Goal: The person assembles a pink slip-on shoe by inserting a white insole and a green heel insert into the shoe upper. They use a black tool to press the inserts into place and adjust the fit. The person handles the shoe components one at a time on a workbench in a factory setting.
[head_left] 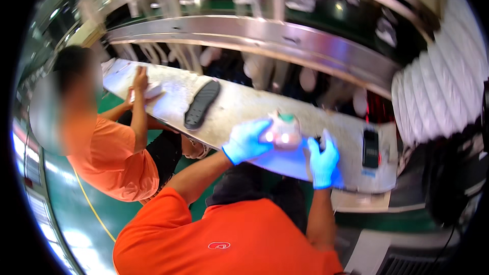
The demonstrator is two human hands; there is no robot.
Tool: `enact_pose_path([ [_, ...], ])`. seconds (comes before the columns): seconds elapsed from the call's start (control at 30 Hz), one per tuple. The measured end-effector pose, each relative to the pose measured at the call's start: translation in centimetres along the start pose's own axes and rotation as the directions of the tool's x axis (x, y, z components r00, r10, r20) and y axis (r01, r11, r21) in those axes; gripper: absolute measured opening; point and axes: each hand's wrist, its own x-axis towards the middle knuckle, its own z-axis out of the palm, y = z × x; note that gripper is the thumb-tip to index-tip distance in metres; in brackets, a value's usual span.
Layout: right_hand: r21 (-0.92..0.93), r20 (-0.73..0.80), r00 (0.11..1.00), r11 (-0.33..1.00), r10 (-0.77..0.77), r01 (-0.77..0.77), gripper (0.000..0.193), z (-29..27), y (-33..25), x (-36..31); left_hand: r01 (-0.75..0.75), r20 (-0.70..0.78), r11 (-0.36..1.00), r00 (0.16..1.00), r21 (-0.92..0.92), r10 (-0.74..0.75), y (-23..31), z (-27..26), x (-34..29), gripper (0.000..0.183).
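Note:
My left hand point(248, 141), in a pale blue-lit glove, grips the side of a rounded pinkish-white thing point(287, 131) with a green patch on top. Blur and glare hide its exact kind; it is held over the near edge of the bench. Just right of it, apart from it, is my gloved right hand point(324, 162), with thumb and fingers curled toward each other. Something small and dark shows between those fingertips, too blurred to name. A black shoe sole point(202, 105) lies on the bench to the left of my hands.
The long pale bench point(244, 103) runs across in front of me. A black phone-like device point(371, 148) lies at its right end. Metal-edged shelving point(254, 31) with shoes stands behind. A white ribbed duct point(439, 81) hangs at right. A co-worker point(114, 147) at left handles a white thing.

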Motion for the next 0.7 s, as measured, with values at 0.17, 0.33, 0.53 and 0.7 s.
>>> enact_pose_path([
  [0.17,0.807,0.581,0.811,0.180,-0.068,-0.563,0.051,8.0,0.0,-0.7,-0.032,0.165,0.995,0.985,-0.095,0.048,0.7,-4.1,-0.8,0.086],
  [0.33,0.772,0.635,0.773,0.061,-0.019,-0.633,0.047,4.1,-7.1,3.4,-0.121,-0.067,0.987,0.991,-0.102,0.115,1.0,-9.1,3.2,0.091],
  [0.53,0.988,0.082,0.969,-0.112,-0.235,-0.110,0.066,-4.7,-24.3,12.1,-0.338,-0.518,0.940,0.796,0.047,0.312,-0.8,-19.2,14.2,0.080],
  [0.7,0.388,-0.840,0.489,0.370,-0.235,0.844,0.044,-8.3,-36.3,25.3,-0.005,-0.421,0.996,0.906,0.094,0.045,-12.2,-25.4,24.0,0.050],
])
